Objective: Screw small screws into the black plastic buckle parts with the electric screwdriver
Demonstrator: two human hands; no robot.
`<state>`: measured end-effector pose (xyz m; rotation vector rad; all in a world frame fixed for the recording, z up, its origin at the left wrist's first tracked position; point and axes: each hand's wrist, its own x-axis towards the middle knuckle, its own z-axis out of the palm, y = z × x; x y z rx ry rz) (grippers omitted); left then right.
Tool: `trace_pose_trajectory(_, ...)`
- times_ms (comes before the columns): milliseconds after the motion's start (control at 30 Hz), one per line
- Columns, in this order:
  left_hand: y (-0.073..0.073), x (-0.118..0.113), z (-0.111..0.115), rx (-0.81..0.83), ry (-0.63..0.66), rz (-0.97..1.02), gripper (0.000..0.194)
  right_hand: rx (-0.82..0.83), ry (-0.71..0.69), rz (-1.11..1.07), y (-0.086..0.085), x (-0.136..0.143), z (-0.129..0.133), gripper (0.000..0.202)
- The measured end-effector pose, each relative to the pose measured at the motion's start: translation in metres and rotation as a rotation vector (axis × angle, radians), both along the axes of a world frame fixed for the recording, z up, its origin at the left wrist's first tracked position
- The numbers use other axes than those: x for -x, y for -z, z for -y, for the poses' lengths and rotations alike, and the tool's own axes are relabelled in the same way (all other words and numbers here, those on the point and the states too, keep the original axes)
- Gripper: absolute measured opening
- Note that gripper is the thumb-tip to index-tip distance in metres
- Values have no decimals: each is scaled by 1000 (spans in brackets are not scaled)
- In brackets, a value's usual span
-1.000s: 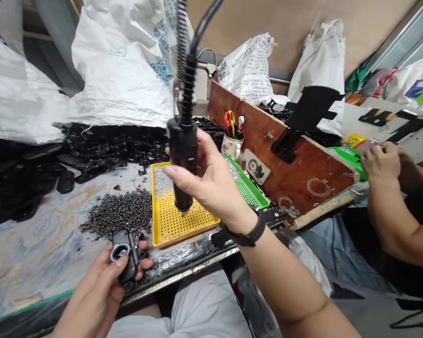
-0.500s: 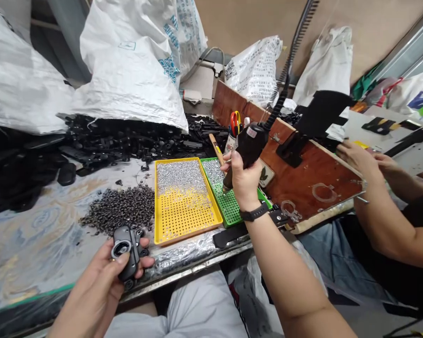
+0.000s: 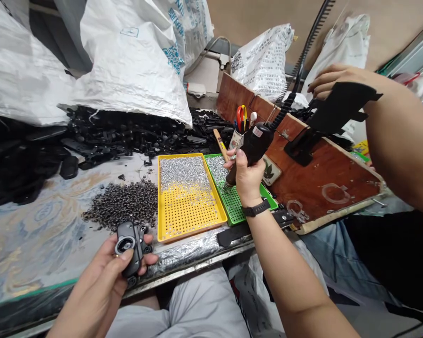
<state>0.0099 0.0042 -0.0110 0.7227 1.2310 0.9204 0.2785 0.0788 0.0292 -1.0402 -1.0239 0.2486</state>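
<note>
My left hand [image 3: 109,270] is closed around a black plastic part with small rollers [image 3: 129,246], the thumb pressing near its round opening. My right hand [image 3: 247,176] grips a black electric screwdriver [image 3: 256,143], whose coiled cable runs up from its rear end. The screwdriver's tip points down over the green perforated tray [image 3: 237,213], which holds small silvery screws at its far end. Beside it lies a yellow perforated tray [image 3: 178,225] with many such screws [image 3: 183,171]. A heap of small dark round pieces [image 3: 123,204] lies just beyond my left hand.
A wooden board [image 3: 324,188] stands along the right, with a co-worker's arm [image 3: 398,136] reaching over it. White sacks [image 3: 134,61] and piled black parts [image 3: 127,138] line the back. A cup [image 3: 236,140] holds scissors [image 3: 241,117].
The co-worker's arm has risen and reaches over the board. My hands keep the same holds, and the whole view has shifted slightly.
</note>
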Motion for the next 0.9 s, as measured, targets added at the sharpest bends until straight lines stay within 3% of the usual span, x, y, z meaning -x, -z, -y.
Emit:
trace_pose_trajectory(200,-3,-2,0,-7,20,19,52,0,20,-12,2,-2,1,28)
trace_pose_trajectory(333,-3,-3,4,-57,27,67,43,-103,46,-88,-25,9,13,25)
trace_pose_trajectory(433,-4,-4,6,-105,58,85,38,-216,-18,-199,-51,42,27,25)
trace_pose_trajectory(533,-3,-4,6,-139,69,102,35,-206,-235,-258,-65,92,44,29)
trace_pose_trajectory(700,0,-3,7,-181,53,131,33,-64,-632,-280,-55,160,58,27)
trace_pose_trajectory(900,2,-3,6,-219,57,149,26,-39,-667,-271,-42,170,54,25)
